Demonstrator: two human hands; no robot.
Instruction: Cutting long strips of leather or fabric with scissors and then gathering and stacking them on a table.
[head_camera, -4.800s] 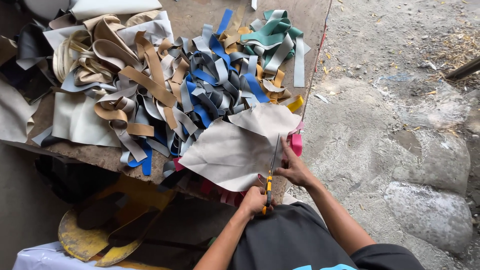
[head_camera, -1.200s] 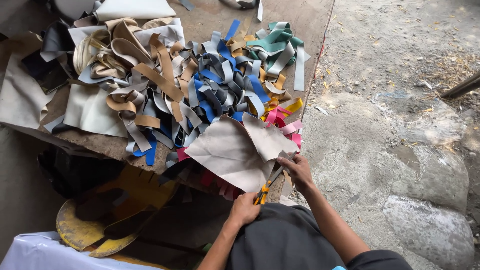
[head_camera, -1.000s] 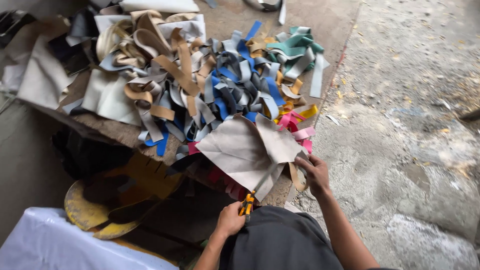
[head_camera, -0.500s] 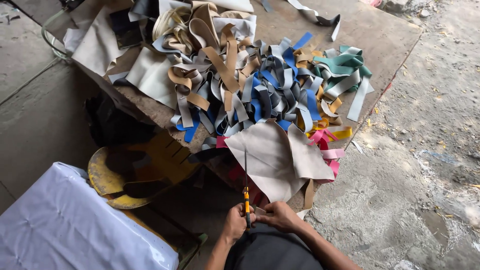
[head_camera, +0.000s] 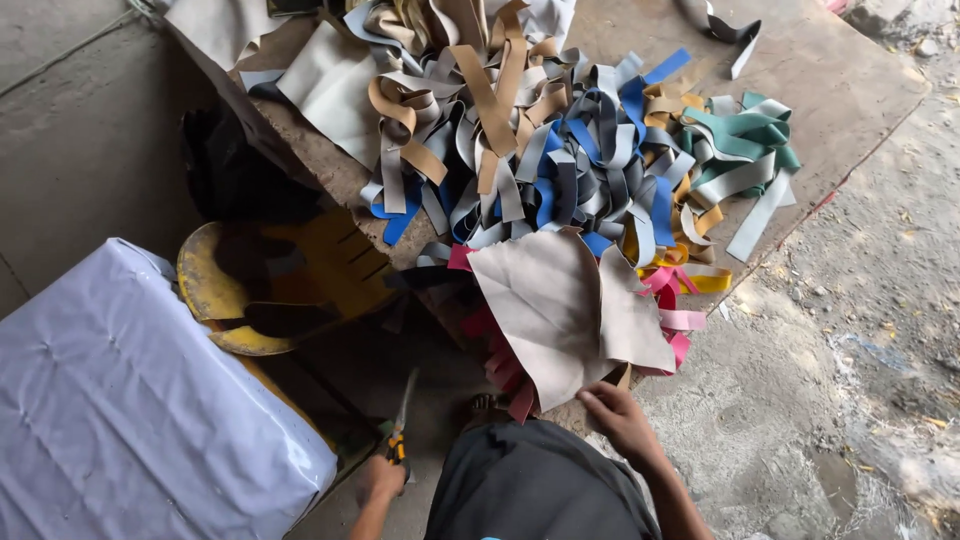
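1. Far left, a white bundle (head_camera: 130, 400) sits beside a yellow stool (head_camera: 270, 285)
2. Left hand (head_camera: 380, 480) is closed round the scissors (head_camera: 402, 420), blades pointing up, well clear of the sheet
3. The beige sheet (head_camera: 560, 310) droops over the board (head_camera: 800, 90) edge, below the heap of strips (head_camera: 560, 150)
4. Right hand (head_camera: 620, 420) pinches the sheet's lower edge, fingers closed on it
5. Right of that, bare ground (head_camera: 850, 380)

A beige leather sheet (head_camera: 565, 310) lies flat, draped over the board's edge, its lower corner just above the right fingers (head_camera: 592, 398). Scissors (head_camera: 402, 420) with yellow-black handles point up, blades closed, gripped in the left fingers (head_camera: 385, 472).
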